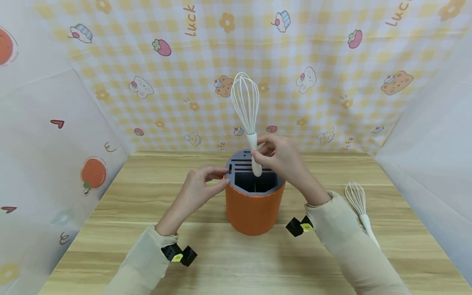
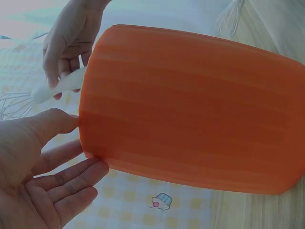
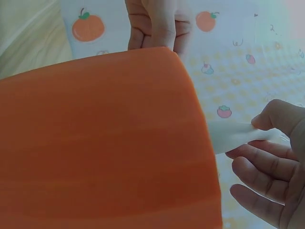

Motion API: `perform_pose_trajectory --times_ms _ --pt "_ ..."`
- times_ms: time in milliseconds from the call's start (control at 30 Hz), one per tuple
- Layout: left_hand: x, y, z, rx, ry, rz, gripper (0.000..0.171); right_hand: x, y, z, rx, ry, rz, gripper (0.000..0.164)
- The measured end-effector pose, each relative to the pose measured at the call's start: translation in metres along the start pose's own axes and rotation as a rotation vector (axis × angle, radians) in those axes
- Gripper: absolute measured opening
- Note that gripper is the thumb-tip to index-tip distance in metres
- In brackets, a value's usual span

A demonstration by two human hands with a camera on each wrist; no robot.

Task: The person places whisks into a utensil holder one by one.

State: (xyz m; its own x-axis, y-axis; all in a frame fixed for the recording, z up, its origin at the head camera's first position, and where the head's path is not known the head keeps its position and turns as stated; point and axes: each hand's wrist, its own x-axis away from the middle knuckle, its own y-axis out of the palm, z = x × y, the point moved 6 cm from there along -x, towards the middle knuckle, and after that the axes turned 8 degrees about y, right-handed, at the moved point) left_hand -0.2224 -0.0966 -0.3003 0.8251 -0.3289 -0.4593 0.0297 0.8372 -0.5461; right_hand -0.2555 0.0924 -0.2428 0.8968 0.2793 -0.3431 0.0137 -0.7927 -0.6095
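Note:
A white whisk [image 1: 252, 138] stands nearly upright, wires up, in the grip of my right hand [image 1: 277, 155], thumb and fingertips pinching its handle [image 3: 231, 136]. The handle's lower end is over the wide front compartment of an orange knife-and-utensil holder [image 1: 254, 213] with a dark grey slotted top [image 1: 241, 189]. In both wrist views the holder's wall hides part of the handle. My left hand [image 1: 206, 182] touches the holder's left rim with thumb and fingertips; its fingers [image 2: 76, 183] are fairly straight and lie against the orange side [image 2: 190, 109].
A second white whisk [image 1: 363, 213] lies on the wooden table [image 1: 147, 196] at the right, beside my right sleeve. Behind the table hangs a yellow checked cloth [image 1: 199, 73]; pale printed sheets stand at both sides.

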Motion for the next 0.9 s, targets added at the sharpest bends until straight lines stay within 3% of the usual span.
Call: perform_pose_trajectory --times_ms 300,567,900 --pt "-0.001 0.0 0.0 -0.004 -0.002 -0.003 0.025 -0.003 0.011 -0.005 -0.014 -0.031 -0.068 0.016" --pt "-0.001 -0.001 0.0 -0.007 0.001 -0.005 0.024 -0.005 0.016 -0.009 -0.013 -0.007 -0.141 0.017" --pt "-0.001 -0.001 0.0 -0.009 -0.001 -0.008 0.024 -0.004 0.024 -0.011 0.049 -0.034 -0.231 0.012"
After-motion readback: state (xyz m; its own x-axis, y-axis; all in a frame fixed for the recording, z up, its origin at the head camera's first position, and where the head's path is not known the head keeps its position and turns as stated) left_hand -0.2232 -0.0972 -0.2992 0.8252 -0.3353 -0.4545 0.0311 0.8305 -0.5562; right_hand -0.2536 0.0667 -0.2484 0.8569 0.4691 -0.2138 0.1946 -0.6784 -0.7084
